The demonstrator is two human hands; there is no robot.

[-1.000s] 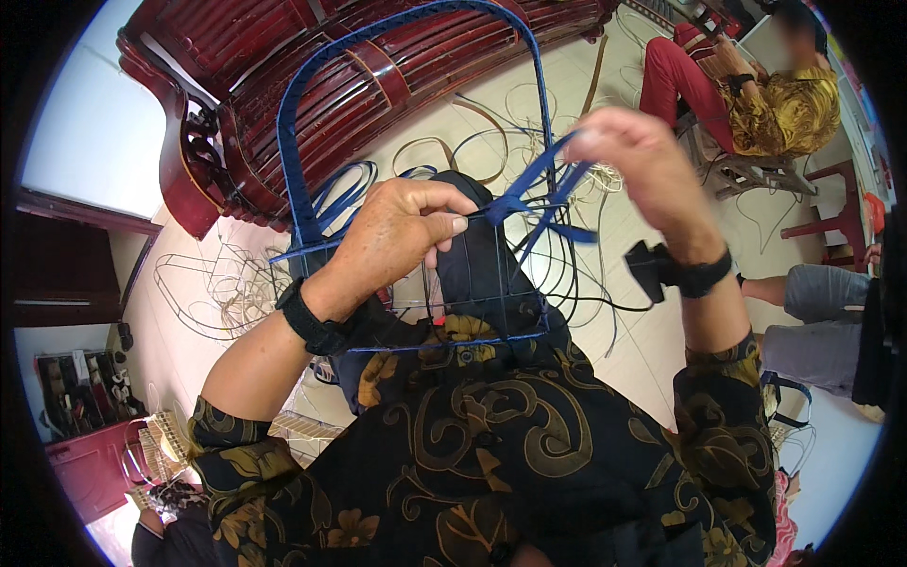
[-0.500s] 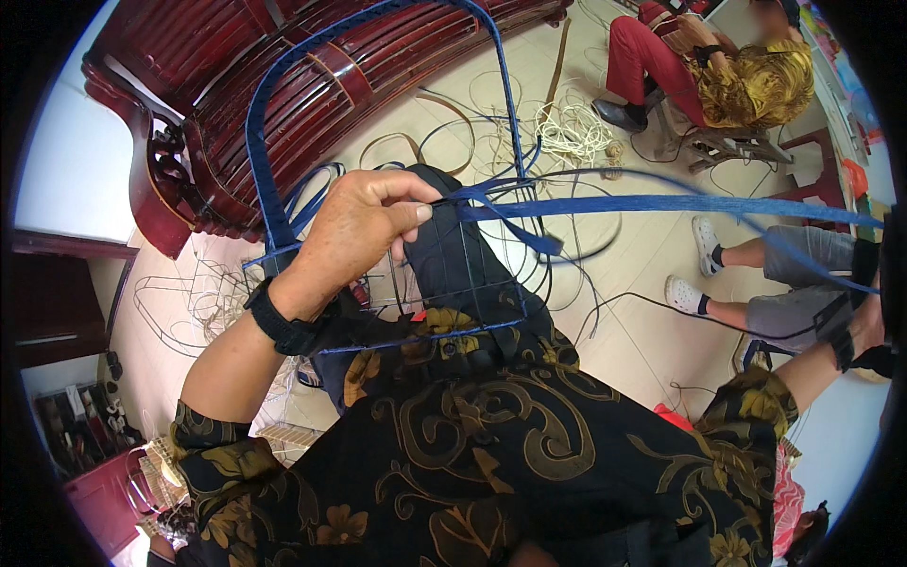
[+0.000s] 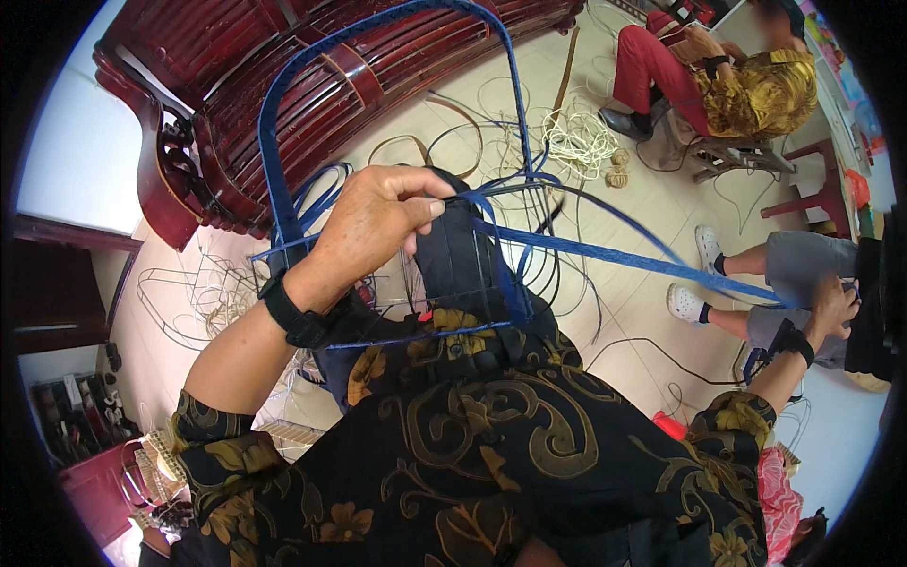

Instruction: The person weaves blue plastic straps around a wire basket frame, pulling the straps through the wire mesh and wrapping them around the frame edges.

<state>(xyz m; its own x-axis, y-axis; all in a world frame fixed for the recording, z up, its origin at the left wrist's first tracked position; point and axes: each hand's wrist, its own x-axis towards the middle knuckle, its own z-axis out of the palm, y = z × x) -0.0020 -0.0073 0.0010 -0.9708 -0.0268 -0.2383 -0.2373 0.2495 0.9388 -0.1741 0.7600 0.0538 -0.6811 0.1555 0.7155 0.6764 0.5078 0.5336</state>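
My left hand [image 3: 378,213] is closed in a pinch at the upper rim of a wire bag frame [image 3: 416,334], where blue strips and thin dark cords meet. The frame stands against my lap, partly wrapped in blue, with a tall blue-wrapped handle [image 3: 271,123] arching above it. From the pinch a long flat blue strip [image 3: 624,257] runs taut toward my right hand [image 3: 831,310], out at the right. That hand's fingers look curled at the strip's far end, though blur hides the exact grip. Several loose strip ends hang beside the frame.
A dark red slatted wooden bench [image 3: 312,104] stands ahead. A pile of pale cord [image 3: 578,144] and coiled strips lie on the tiled floor. A person in gold and red [image 3: 756,90] sits on a low seat at far right; another person's legs [image 3: 732,312] are near my right arm.
My right hand has moved inward and come further into view. The blue strip now slopes down to the right instead of running nearly level. My left hand keeps its pinch.
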